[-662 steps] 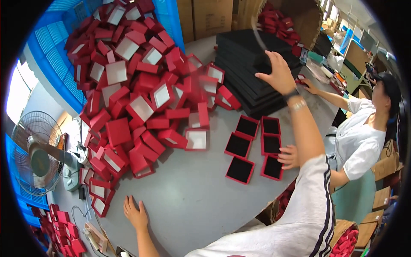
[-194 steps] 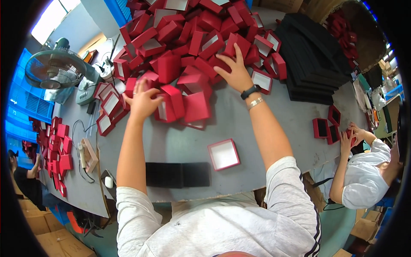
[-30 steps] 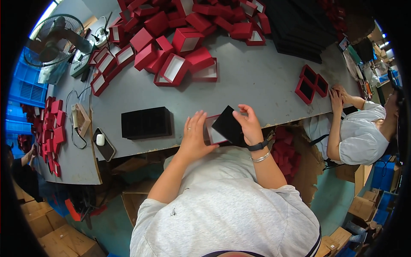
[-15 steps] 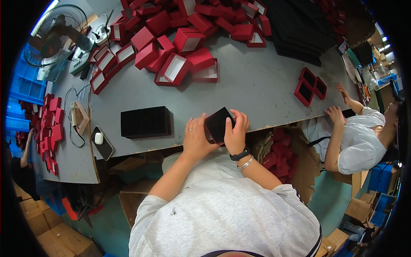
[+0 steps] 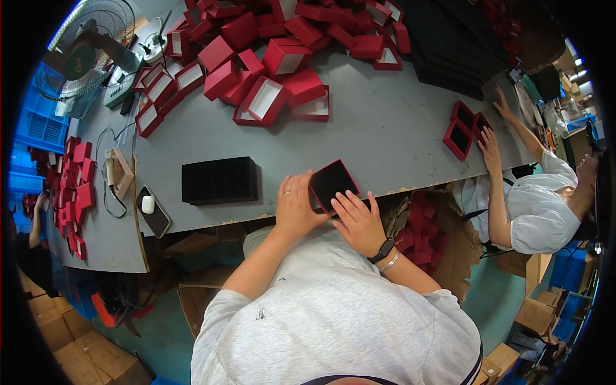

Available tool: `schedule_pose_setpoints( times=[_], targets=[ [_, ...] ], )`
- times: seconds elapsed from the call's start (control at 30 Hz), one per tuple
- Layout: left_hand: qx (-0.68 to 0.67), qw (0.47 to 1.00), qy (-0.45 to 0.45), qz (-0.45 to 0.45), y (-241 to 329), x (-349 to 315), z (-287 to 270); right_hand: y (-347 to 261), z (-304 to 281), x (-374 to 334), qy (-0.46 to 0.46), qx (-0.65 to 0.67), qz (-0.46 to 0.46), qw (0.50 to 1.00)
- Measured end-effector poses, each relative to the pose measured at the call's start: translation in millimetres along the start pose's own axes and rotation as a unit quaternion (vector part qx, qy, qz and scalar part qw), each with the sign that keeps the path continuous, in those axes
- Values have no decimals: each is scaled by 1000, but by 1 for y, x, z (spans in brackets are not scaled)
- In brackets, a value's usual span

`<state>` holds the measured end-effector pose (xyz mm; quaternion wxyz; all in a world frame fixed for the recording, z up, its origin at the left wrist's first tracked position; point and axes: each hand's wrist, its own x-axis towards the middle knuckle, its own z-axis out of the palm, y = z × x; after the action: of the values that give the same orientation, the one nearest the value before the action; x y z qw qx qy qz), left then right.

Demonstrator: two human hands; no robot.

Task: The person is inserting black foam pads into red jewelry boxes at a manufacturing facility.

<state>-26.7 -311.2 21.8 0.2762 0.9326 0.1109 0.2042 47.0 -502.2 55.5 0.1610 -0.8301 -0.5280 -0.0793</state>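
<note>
A red box with a black foam insert point(image 5: 332, 182) lies tilted at the table's front edge. My left hand point(image 5: 297, 204) grips its left side, with the thumb at the near corner. Stretched-out fingers of my right hand point(image 5: 359, 221) rest on the insert's near right part and hide that corner. The insert sits inside the box, its red rim showing along the far and right sides. To the left stands a black foam block point(image 5: 218, 181), touched by neither hand.
Red boxes point(image 5: 266, 99) pile up at the back, beside stacked black foam sheets point(image 5: 452, 45). At right, a co-worker's hand point(image 5: 491, 151) touches red boxes with black inserts point(image 5: 457, 139). A phone with a white earbud case point(image 5: 149, 204) and a fan point(image 5: 86, 54) are at left.
The black insert has gone down into the red box. My right hand has shifted from gripping its right side to lying flat over the near corner. The co-worker's hands have moved to the boxes.
</note>
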Motion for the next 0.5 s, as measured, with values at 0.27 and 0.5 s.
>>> schedule_pose_setpoints(
  times=[0.27,0.5],
  targets=[
    [-4,1000,19,7,-5,-3,5,8,-4,26,-20,92,-54,994],
    [-2,1000,10,1,-2,-1,2,27,12,22,-33,135,-95,986]
  ],
)
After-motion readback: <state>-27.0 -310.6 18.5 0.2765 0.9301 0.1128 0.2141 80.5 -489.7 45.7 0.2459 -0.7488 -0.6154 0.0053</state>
